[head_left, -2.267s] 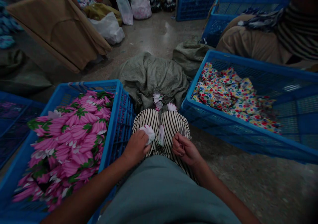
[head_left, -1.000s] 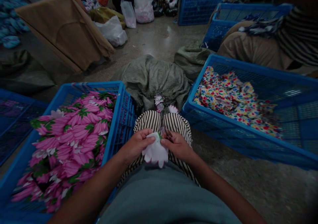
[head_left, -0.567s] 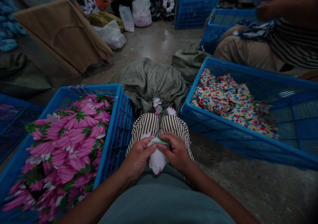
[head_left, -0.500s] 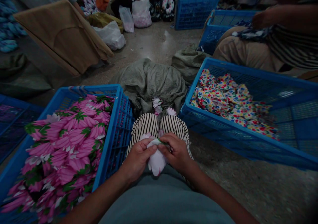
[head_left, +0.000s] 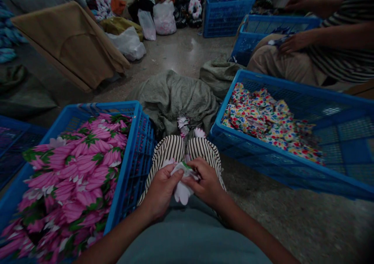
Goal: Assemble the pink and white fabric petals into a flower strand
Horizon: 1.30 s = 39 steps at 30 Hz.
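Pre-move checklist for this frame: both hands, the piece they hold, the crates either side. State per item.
1. Left hand grips the white fabric piece: ok.
2. Right hand grips the same piece from the other side: ok.
3. Piece held over the lap, apart from both crates: ok.
4. Left blue crate holds pink flower pieces, piled near the rim: ok.
5. Right blue crate holds multicoloured pieces, with bare crate floor beside them: ok.
6. Any tool in the right hand: cannot tell, fingers hide it.
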Available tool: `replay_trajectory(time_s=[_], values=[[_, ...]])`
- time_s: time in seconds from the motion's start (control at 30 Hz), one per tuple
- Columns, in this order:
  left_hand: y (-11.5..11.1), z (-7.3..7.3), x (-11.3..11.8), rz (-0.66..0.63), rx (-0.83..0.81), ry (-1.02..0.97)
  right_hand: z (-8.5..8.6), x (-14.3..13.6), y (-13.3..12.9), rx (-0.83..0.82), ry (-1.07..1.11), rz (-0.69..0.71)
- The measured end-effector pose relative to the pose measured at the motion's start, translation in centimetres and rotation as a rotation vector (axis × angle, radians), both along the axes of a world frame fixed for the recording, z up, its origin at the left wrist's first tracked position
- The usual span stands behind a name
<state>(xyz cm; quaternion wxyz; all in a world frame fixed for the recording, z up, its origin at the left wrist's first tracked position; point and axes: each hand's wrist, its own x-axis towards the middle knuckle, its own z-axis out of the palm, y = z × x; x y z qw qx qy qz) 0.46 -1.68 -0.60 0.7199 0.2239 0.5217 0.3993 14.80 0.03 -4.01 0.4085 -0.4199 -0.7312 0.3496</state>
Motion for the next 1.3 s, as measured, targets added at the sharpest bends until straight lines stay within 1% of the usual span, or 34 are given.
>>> replay_trajectory(time_s=[0.07,0.1,0.2,0.23,0.3,0.4,0.47,0.6,0.67,0.73,0.8,0.87,0.93,0.97,1.03,1.1,1.2,1.3], values=[[-0.2,-0.4,-0.1,-0.029,0.032,0.039,-0.4,-0.2,0.1,-0.001,-0.015,0.006],[-0.2,-0.6,-0.2,-0.034,0.037,0.063,-0.5,-0.1,0.2,-0.002,-0.009,-0.016],[-0.3,-1.0,-0.5,-0.039,0.031,0.135,-0.7,0.2,0.3,0.021,0.023,-0.157],[-0.3,-1.1,-0.5,-0.048,0.031,0.158,-0.6,0.3,0.3,0.039,0.030,-0.179],[-0.3,-1.0,-0.5,-0.083,0.043,0.193,-0.2,0.3,0.3,0.052,0.033,-0.139],[-0.1,-0.7,-0.3,-0.141,0.078,0.222,0.2,0.0,0.2,-0.020,0.037,-0.053],[0.0,-0.3,-0.2,-0.181,0.099,0.272,0.3,-0.2,0.2,-0.086,0.031,-0.045],[0.1,0.3,-0.2,-0.263,0.139,0.419,0.1,-0.5,0.2,-0.165,0.029,-0.012],[0.0,0.3,-0.2,-0.283,0.127,0.417,-0.2,-0.6,0.3,-0.254,0.088,-0.042],[-0.1,0.1,-0.2,-0.259,0.083,0.358,-0.6,-0.7,0.4,-0.375,0.178,-0.114],[-0.2,-0.3,-0.2,-0.184,0.038,0.281,-0.9,-0.6,0.6,-0.471,0.254,-0.183],[-0.2,-0.6,-0.2,-0.096,0.010,0.211,-1.2,-0.1,0.6,-0.511,0.300,-0.231],[-0.1,-0.7,-0.1,-0.036,-0.014,0.143,-1.2,0.8,0.6,-0.507,0.322,-0.251],[-0.1,-0.7,0.0,-0.014,-0.029,0.105,-1.2,1.4,0.5,-0.486,0.316,-0.239],[0.1,-0.5,0.1,0.030,-0.059,0.036,-1.0,2.5,0.1,-0.410,0.244,-0.167],[0.2,-0.3,0.3,0.060,-0.082,-0.011,-0.7,3.2,-0.2,-0.320,0.097,-0.065],[0.2,-0.1,0.4,0.033,-0.085,-0.022,-0.1,3.6,-0.3,-0.227,-0.102,0.023],[-0.1,-0.3,0.2,-0.021,-0.043,0.020,0.5,3.4,0.1,-0.172,-0.178,0.036]])
